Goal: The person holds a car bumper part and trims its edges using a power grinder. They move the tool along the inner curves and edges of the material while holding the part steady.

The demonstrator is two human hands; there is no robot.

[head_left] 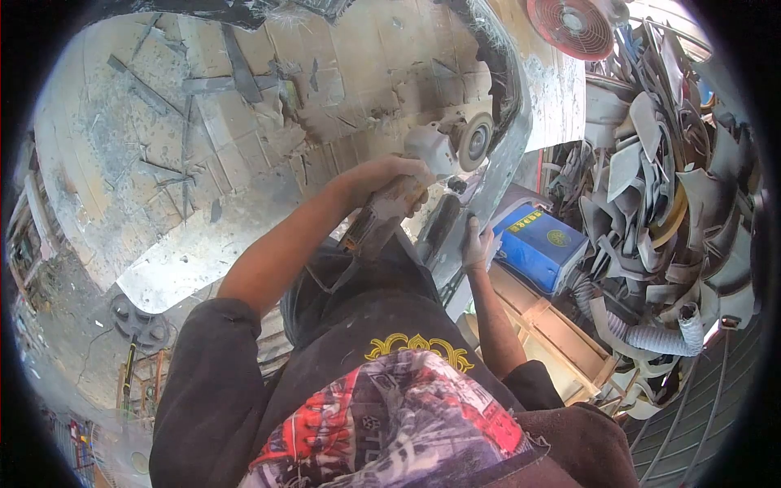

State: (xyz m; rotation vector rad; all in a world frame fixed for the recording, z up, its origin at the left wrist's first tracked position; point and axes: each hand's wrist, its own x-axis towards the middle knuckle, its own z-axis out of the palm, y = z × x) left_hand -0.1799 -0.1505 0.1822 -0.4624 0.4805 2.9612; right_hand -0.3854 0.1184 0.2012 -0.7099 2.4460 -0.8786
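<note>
Printed red-and-grey cloth [390,423] drapes over the chest. Beyond it, the left hand [399,175] wraps tightly around an angle grinder [433,150], its disc [476,141] beside a curved grey rim [495,185]; the right hand [478,246] clasps that rim lower down, fingers partly hidden.

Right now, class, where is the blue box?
In the head view, right of centre, the blue box sits between the right hand and the heaped grey pieces.

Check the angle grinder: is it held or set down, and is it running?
Held: the left hand is wrapped around the body of the angle grinder. Cannot tell whether it is running: one still cannot show spin.
</note>
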